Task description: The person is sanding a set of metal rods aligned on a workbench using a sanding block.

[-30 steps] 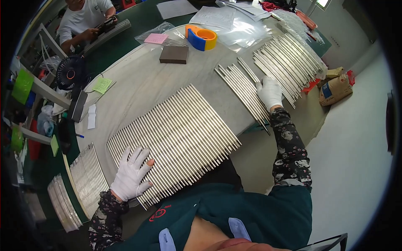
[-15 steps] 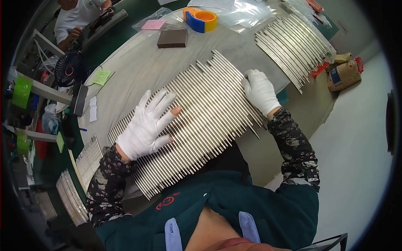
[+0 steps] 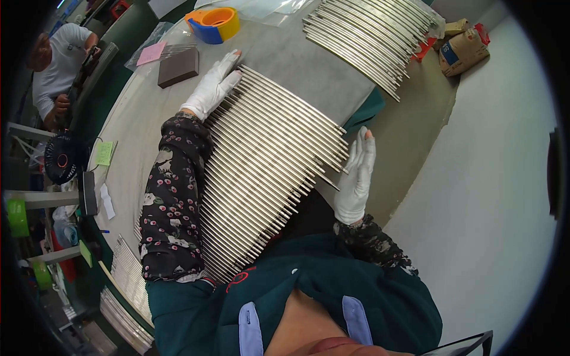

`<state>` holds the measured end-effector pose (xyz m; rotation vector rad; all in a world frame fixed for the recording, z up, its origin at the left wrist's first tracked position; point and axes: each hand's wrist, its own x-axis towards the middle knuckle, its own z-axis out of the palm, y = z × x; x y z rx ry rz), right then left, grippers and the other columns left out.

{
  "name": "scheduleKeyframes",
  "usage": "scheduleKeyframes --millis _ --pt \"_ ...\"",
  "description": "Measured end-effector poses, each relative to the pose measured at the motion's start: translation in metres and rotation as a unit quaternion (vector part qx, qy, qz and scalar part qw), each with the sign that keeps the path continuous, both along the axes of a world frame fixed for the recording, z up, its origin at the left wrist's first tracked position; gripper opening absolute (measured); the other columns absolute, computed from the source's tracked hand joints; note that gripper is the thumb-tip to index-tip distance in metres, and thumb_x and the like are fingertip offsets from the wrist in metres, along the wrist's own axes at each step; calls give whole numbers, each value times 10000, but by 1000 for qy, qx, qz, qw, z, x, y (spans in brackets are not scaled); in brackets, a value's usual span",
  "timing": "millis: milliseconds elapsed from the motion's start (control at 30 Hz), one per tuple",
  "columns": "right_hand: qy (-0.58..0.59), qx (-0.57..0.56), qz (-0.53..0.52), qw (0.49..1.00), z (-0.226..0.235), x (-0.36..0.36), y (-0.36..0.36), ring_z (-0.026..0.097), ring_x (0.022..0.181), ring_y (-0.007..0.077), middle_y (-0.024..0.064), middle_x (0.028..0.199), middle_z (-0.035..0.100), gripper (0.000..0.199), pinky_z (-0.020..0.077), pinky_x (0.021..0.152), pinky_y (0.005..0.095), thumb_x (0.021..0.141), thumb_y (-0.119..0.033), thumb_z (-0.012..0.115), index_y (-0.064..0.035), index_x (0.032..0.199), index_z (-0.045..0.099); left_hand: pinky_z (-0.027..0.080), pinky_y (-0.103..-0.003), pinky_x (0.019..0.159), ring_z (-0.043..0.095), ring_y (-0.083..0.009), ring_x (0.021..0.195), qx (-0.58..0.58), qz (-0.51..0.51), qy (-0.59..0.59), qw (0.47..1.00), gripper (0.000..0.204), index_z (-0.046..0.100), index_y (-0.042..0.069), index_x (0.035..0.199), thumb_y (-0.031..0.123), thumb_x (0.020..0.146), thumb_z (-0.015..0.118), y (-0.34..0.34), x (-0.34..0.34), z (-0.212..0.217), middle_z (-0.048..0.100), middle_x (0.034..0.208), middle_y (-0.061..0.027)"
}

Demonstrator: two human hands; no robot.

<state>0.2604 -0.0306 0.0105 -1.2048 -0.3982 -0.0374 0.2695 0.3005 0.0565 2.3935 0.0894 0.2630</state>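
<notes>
Left hand (image 3: 212,89) lies flat, fingers spread, on the rod row's (image 3: 261,172) far end; right hand (image 3: 356,178), fingers straight, presses near ends still ragged at the table (image 3: 136,118) edge

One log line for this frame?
left hand: flat on far ends of rods | right hand: flat against near rod ends | second rod batch: farther back on table

Your left hand (image 3: 212,89) and right hand (image 3: 356,178) flank the row of thin metal rods (image 3: 261,172) on the grey worktop (image 3: 142,113); the tape roll (image 3: 215,24) lies beyond.
</notes>
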Motion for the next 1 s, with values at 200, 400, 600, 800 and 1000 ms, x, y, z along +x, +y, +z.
scheduleKeyframes --millis 200,400,600,800,1000 --pt "-67 -87 -12 994 -2 4 29 160 1424 297 170 1546 152 682 130 1161 413 971 -405 341 22 1472 163 138 -387 1167 242 -284 1409 106 -70 -22 992 550 348 160 1446 454 981 374 1 7 -12 320 1499 -127" --pt "-119 -117 -19 986 -3 3 30 181 1419 290 171 1534 200 625 122 1165 418 989 -373 290 38 1455 221 147 -380 1165 244 -303 1406 88 -103 -48 990 538 350 147 1444 421 982 391 -3 2 -10 344 1484 -145" --pt "-69 -106 -8 992 -2 -2 28 192 1405 296 180 1531 176 668 170 1150 429 954 -401 364 14 1456 218 183 -396 1155 255 -333 1395 136 -109 -39 984 547 339 128 1444 382 967 431 -10 0 -8 316 1486 -188" --pt "-19 -76 1 997 6 -3 26 216 1397 297 190 1518 208 655 169 1148 421 963 -388 368 30 1448 226 197 -403 1149 231 -356 1398 307 -96 23 947 579 331 120 1446 413 955 423 -29 4 10 258 1506 -193" --pt "296 212 110 925 50 2 5 131 1435 269 155 1537 187 664 81 1166 401 975 -391 391 22 1460 202 115 -474 1156 162 -381 1413 308 -27 28 951 636 300 130 1460 480 941 414 -33 -36 29 191 1524 -208"
